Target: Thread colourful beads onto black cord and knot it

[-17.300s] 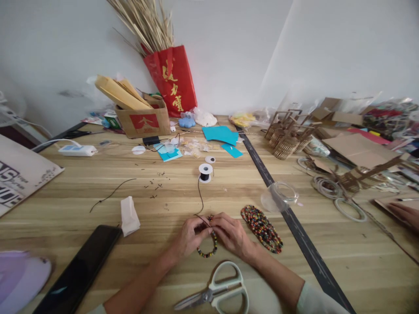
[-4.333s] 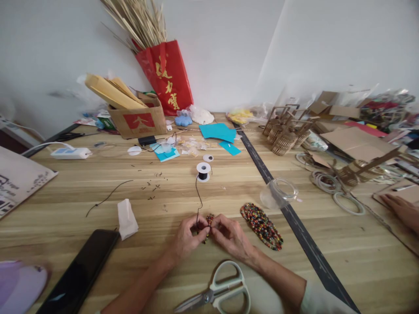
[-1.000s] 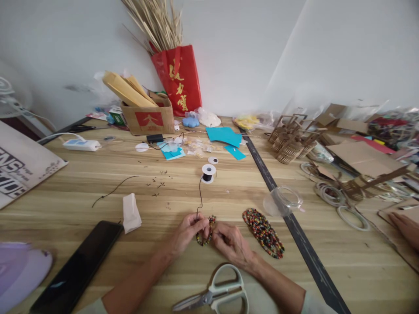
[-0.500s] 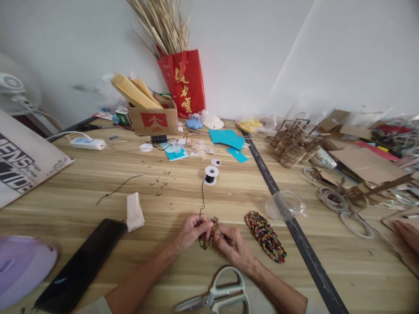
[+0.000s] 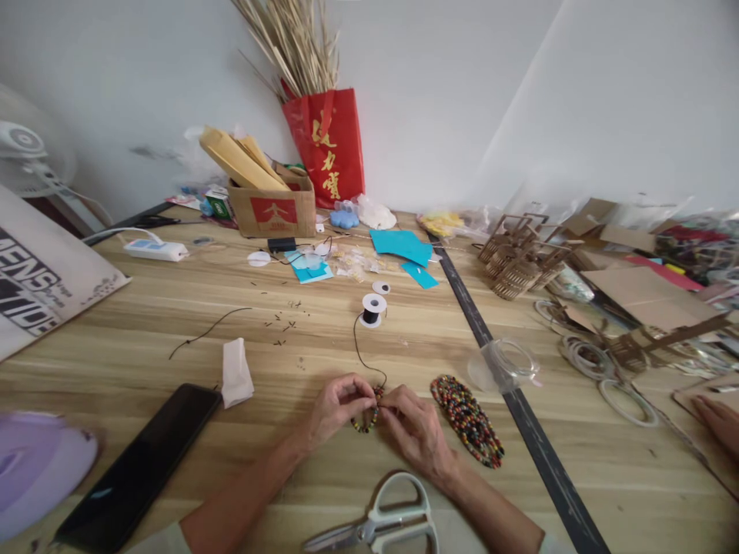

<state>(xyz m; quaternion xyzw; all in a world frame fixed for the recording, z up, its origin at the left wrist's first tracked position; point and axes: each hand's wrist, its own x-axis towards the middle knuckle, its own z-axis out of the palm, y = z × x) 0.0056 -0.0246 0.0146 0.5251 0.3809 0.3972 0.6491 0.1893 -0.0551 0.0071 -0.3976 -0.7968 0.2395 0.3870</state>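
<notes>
Pinching a bead loop (image 5: pixel 363 425) between both hands, we work at the near middle of the table (image 5: pixel 144 308). The bead loop is a short, curved string of small round beads in red, yellow, green and dark tones, sagging just below our fingertips. A thin black cord (image 5: pixel 359 348) runs from it up to a white spool (image 5: pixel 372 308) standing farther back on the wood. Our left hand (image 5: pixel 335 404) is curled, thumb and forefinger pressed together on the upper end of the loop where the cord meets it, and the forearm angles in from the lower left. Our right hand (image 5: pixel 416 432) mirrors it, knuckles up, fingertips closed on the same spot, with the forearm coming in from the lower right. Just right of that hand lies a flat oval heap of loose beads (image 5: pixel 469 422). White-handled scissors (image 5: pixel 384 523) lie near the front edge. Another person's hand (image 5: pixel 716 414) rests at the far right.
</notes>
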